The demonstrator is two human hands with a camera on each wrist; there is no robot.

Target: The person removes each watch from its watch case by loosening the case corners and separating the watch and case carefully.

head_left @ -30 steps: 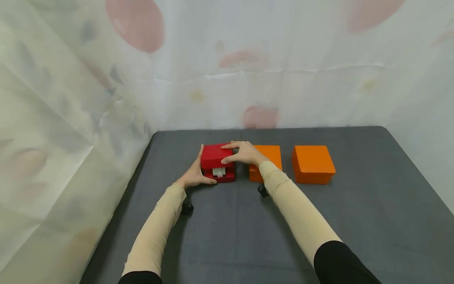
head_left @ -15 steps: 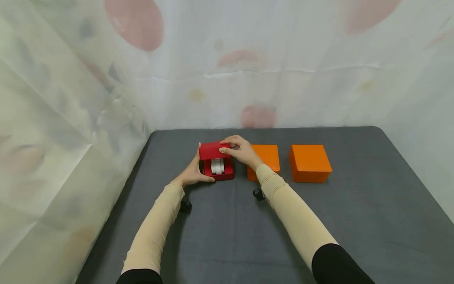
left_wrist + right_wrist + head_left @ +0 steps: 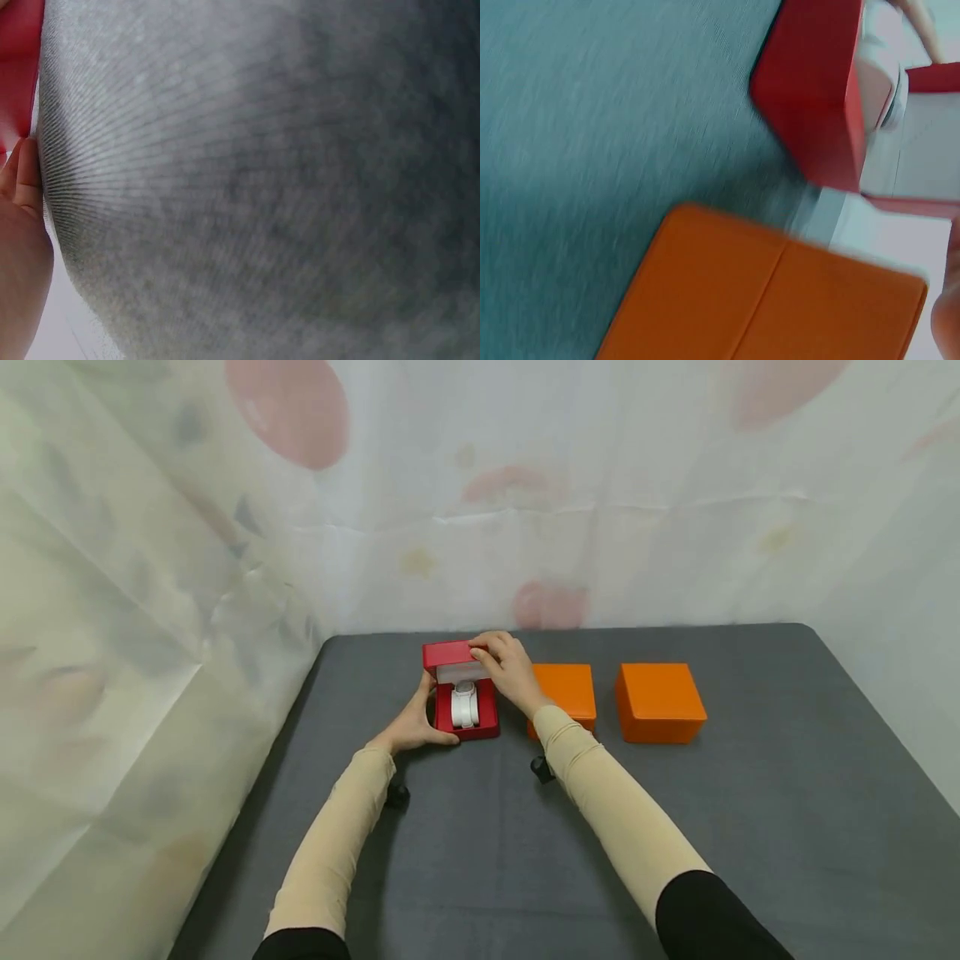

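Two sleeved forearms reach forward over the grey desk. The left hand grips the near left corner of the red box, thumb along its front. The box stands open near the desk's far left, with a white watch upright inside. The right hand pinches the raised lid at its right edge. Just right of the box sits an orange box, and further right a second orange box.

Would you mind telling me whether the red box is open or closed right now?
Open: the red box has its lid raised by the right hand, showing a white watch inside.
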